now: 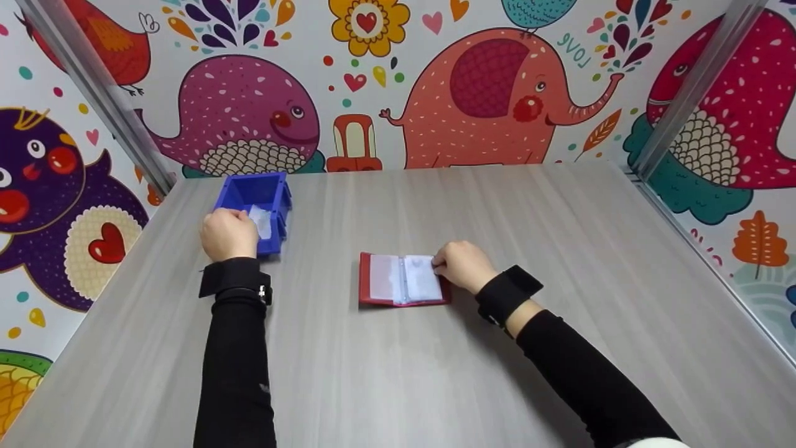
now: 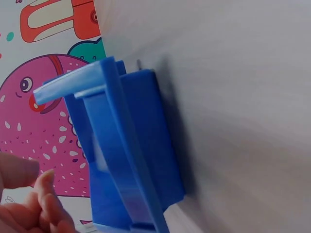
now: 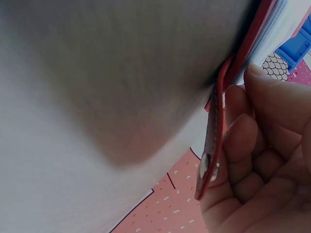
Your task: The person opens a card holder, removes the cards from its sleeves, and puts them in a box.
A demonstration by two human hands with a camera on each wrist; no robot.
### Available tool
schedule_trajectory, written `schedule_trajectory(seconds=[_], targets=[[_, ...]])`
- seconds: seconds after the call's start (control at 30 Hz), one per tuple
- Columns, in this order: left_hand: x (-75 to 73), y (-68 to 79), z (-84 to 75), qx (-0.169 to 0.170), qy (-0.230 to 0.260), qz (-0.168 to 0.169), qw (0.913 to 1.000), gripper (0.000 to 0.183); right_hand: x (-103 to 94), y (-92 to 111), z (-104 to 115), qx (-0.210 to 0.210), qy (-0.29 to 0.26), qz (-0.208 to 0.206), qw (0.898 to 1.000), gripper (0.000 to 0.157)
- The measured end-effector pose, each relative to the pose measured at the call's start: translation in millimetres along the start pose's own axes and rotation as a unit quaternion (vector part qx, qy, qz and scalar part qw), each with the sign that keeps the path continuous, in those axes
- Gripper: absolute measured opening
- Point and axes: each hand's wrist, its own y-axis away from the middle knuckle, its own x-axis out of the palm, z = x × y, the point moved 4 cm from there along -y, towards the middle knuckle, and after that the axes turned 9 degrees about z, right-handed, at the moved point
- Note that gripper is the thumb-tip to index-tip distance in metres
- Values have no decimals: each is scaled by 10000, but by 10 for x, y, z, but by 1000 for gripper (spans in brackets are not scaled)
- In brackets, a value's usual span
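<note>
A small red card holder (image 1: 405, 303) lies open on the table, showing clear plastic sleeves on both sides. My right hand (image 1: 465, 266) pinches its right edge between thumb and fingers. In the right wrist view the thumb presses the edge of the stacked sleeves (image 3: 272, 41), and the snap strap (image 3: 214, 131) hangs beside the fingers. My left hand (image 1: 229, 235) is over the near left side of a blue plastic bin (image 1: 283, 202), fingers loosely curled. The left wrist view shows a small gap between thumb and fingertips, with nothing held. A whitish translucent piece (image 1: 260, 222) lies inside the bin.
The grey wood-grain table (image 1: 348, 373) runs back to a wall (image 1: 373, 81) printed with cartoon animals. Metal frame posts (image 1: 102, 99) stand at the table's back corners. The bin sits at the back left, the card holder near the middle.
</note>
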Motion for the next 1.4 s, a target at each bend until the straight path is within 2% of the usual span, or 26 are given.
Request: schedule_trajectory(seconds=[0.4,0.63,0.8,1.07,1.4], targets=[[-38,-4,64,-186,-118,238,9995,28,7,3,-14,71,-109,46,9999,9],[-75,-9,45,-131,-187,362,9991,29,7,4,-21,136,-146,44,9998,9],[-80,15,13,29,-203,352,9992,27,4,2,-16,124,-141,28,9998,10],[-75,86,-76,646,-167,75,9977,23,6,-2,-14,112,-112,11,9999,9],[-54,123,-100,918,-137,28,9957,22,3,-1,-9,98,-122,23,9999,9]])
